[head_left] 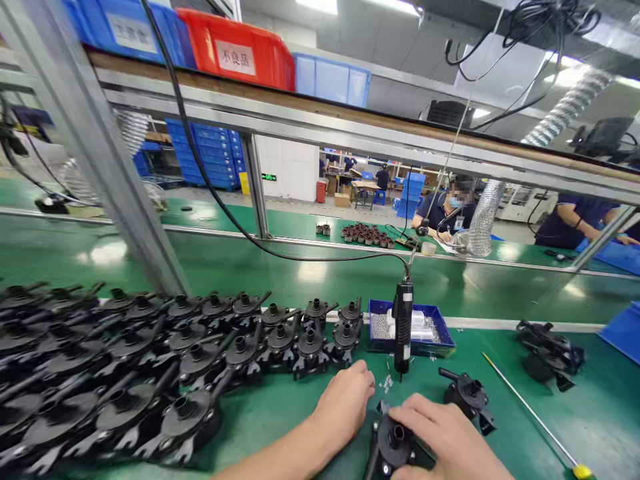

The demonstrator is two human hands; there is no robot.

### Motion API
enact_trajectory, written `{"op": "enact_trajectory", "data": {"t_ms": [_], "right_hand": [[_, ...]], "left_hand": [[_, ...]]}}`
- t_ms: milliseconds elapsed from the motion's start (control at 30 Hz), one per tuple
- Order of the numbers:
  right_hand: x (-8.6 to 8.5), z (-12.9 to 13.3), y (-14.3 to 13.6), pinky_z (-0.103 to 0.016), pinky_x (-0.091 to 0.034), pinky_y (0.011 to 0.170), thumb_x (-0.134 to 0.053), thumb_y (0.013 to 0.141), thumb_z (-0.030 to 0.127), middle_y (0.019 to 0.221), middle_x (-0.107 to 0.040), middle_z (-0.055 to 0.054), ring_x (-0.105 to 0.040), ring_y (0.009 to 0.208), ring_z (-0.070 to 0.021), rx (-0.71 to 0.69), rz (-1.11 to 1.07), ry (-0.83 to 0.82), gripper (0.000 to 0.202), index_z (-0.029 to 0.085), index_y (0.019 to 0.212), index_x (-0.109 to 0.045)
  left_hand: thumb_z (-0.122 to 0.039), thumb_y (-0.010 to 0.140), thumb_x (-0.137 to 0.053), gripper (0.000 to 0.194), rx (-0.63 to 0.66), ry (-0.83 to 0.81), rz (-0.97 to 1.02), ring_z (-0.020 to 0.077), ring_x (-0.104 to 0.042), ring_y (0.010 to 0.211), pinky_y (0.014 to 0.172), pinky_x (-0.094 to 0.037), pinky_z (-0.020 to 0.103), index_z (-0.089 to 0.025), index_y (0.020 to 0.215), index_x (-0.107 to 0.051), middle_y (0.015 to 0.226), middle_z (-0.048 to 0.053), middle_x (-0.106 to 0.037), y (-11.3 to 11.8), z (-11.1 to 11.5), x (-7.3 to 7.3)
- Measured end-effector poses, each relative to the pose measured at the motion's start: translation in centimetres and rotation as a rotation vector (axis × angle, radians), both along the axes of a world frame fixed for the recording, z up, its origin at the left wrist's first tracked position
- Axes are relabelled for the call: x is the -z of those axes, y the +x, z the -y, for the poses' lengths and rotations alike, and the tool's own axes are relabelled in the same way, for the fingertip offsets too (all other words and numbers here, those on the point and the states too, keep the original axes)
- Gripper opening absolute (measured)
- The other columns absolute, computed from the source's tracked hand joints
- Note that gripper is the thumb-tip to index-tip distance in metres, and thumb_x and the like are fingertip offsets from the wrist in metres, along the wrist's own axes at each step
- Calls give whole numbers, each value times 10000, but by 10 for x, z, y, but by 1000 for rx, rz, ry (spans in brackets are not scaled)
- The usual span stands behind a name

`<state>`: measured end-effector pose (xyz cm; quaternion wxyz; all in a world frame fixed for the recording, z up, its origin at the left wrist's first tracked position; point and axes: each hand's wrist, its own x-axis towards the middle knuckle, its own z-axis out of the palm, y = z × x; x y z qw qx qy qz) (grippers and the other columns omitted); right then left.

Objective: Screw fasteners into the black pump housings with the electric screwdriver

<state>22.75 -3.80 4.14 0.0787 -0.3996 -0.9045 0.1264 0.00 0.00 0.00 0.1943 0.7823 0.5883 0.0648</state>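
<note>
My right hand (447,433) is closed around a black plastic pump (393,443) at the bottom of the head view, its round body and upright spout showing beside the fingers. Just left of that pump, my left hand (345,400) is closed with its fingers curled down to the green bench. What its fingertips hold, if anything, is hidden. Small loose silver screws (386,383) lie right of the left hand. Above them an electric screwdriver (403,327) hangs upright from its cable, bit down, touched by neither hand. Another black pump (467,395) lies beyond my right hand.
Rows of similar pumps (185,407) fill the bench's left side. A blue tray (440,343) of small metal parts stands behind the screwdriver. To the right are a long yellow-handled screwdriver (530,407) and more black parts (550,353). A metal frame post (115,173) rises at left; co-workers sit beyond.
</note>
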Motion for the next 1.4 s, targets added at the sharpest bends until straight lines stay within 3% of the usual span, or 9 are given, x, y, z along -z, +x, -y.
{"op": "enact_trajectory", "data": {"t_ms": [200,433,533,633,733,900,1100,1300,1400], "right_hand": [[6,4,-3,-372,-622,753,-1022,769,331,1151,-764,-31,-802,971,-286,-30,-7,108,714,267,1393,-680],[4,3,-11,-375,-661,655,-1064,692,356,1063,-786,-37,-820,855,-283,-70,-26,275,753,205,1340,-711],[7,1,-8,-343,-658,607,-1056,710,394,1068,-796,-49,-828,836,-270,-112,-3,350,755,194,1345,-700],[13,-3,-4,-327,-661,603,-1033,743,449,1081,-797,-60,-830,838,-263,-146,30,389,762,194,1365,-674],[21,-7,-1,-333,-652,579,-865,901,608,1060,-788,-70,-823,802,-261,-165,2,422,662,202,1377,-648],[24,-8,-3,-344,-631,531,-313,1131,695,1007,-766,-88,-800,701,-239,-179,-44,451,646,191,1376,-634],[29,-5,-13,-341,-611,490,-293,1139,684,954,-781,-93,-804,660,-241,-159,-49,550,683,149,1301,-685],[15,-6,-14,-344,-588,534,-447,1044,816,853,-751,-50,-753,639,-237,-118,-261,385,704,201,1228,-735],[-11,-33,-18,-374,-637,755,-540,1068,674,1122,-740,-97,-747,942,-262,215,-589,143,498,261,1308,-682]], "left_hand": [[-122,1056,-454,287,15,-13,8,300,-766,1038,899,-594,395,-180,1099,-732,1201,104,-715,3,0,6],[46,805,-599,473,42,-119,101,423,-690,1191,1042,-535,541,-62,1261,-660,1358,248,-644,-8,3,-12],[-46,906,-533,226,6,-285,278,296,-722,1011,922,-560,407,-176,1012,-684,1037,96,-732,-24,3,-18],[-77,873,-500,217,-36,-620,422,184,-589,557,553,-470,274,-218,727,-574,609,-17,-576,-31,0,-19],[-35,796,-468,243,-100,-901,536,133,-449,380,390,-349,224,-215,637,-506,519,-43,-498,-26,-6,-15],[-20,720,-486,189,-164,-1106,704,134,-549,369,355,-474,217,-180,656,-564,548,-26,-549,-23,-14,-12],[-193,731,-756,84,-92,-1130,867,203,-731,523,473,-656,285,-150,695,-693,568,37,-668,-45,-15,-10],[-436,222,-1104,655,-31,-1138,1022,190,-742,515,491,-673,247,-114,705,-800,675,97,-771,-38,-13,22],[-438,82,-1093,726,-65,-1148,1042,223,-726,462,453,-677,306,-100,639,-772,638,119,-761,-29,-14,38]]}}
